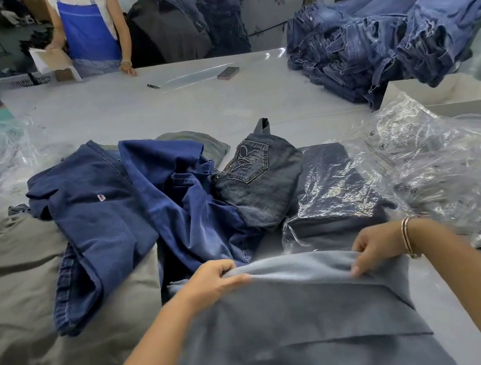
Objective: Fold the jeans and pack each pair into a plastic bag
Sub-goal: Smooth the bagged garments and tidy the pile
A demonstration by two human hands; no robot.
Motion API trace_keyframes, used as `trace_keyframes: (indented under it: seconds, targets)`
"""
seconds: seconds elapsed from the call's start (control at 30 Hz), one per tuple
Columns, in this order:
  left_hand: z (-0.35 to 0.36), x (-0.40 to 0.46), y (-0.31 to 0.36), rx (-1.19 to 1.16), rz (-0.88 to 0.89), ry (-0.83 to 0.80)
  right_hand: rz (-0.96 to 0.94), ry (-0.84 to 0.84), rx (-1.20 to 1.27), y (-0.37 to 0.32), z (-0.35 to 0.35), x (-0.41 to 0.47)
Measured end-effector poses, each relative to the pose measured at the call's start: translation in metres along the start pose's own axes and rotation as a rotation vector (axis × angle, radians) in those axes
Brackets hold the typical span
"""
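Observation:
A pale blue-grey pair of jeans lies folded in front of me on the table. My left hand grips its far folded edge at the left, and my right hand pinches the same edge at the right. Just beyond lies a dark pair packed in a clear plastic bag. Loose dark blue jeans and a folded grey-blue pair with an embroidered pocket lie in a heap behind my hands. A pile of empty plastic bags sits at the right.
Grey trousers cover the table's left. A tall stack of jeans and a white box stand at the far right. A phone and pen lie far across. A person in a blue apron stands opposite.

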State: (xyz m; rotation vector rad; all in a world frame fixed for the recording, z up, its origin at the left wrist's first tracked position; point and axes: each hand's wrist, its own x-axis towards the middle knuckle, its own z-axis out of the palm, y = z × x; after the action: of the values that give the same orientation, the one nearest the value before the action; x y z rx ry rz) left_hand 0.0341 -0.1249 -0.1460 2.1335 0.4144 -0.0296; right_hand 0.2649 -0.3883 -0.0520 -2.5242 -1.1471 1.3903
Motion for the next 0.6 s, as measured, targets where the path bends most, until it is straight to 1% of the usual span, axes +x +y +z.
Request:
trace_keyframes:
  seconds: [0.07, 0.1, 0.17, 0.2, 0.23, 0.3, 0.33, 0.37, 0.43, 0.5, 0.6]
  targets:
    - [-0.007, -0.003, -0.009, 0.080, -0.048, -0.090, 0.110, 0.062, -0.181, 0.003, 0.006, 0.010]
    - [-0.008, -0.004, -0.013, 0.110, -0.091, -0.116, 0.120, 0.099, -0.204, 0.002, 0.008, 0.014]
    - [-0.004, -0.005, -0.019, 0.210, -0.170, -0.124, 0.076, 0.147, -0.208, -0.002, 0.008, 0.016]
    - [-0.001, -0.006, -0.021, 0.283, -0.178, -0.121, 0.031, 0.134, -0.169, -0.005, 0.008, 0.011]
    - [0.001, -0.007, -0.021, 0.348, -0.175, -0.125, -0.026, 0.091, -0.064, -0.005, 0.006, 0.006]
    - [0.007, -0.006, -0.019, 0.403, -0.157, -0.144, -0.104, -0.052, 0.278, -0.003, 0.004, -0.009]
    - [0.011, -0.006, -0.018, 0.412, -0.146, -0.148, -0.120, -0.105, 0.365, 0.000, 0.003, -0.017]
    - [0.013, -0.005, -0.017, 0.421, -0.142, -0.150, -0.111, -0.132, 0.334, 0.006, 0.003, -0.023]
    - [0.020, -0.004, -0.017, 0.444, -0.138, -0.161, 0.001, -0.145, 0.087, 0.020, 0.009, -0.030]
    - [0.026, -0.002, -0.019, 0.481, -0.134, -0.156, 0.130, -0.150, -0.102, 0.034, 0.022, -0.034]
    - [0.035, 0.002, -0.018, 0.558, -0.124, -0.144, 0.221, -0.117, -0.233, 0.049, 0.038, -0.037]
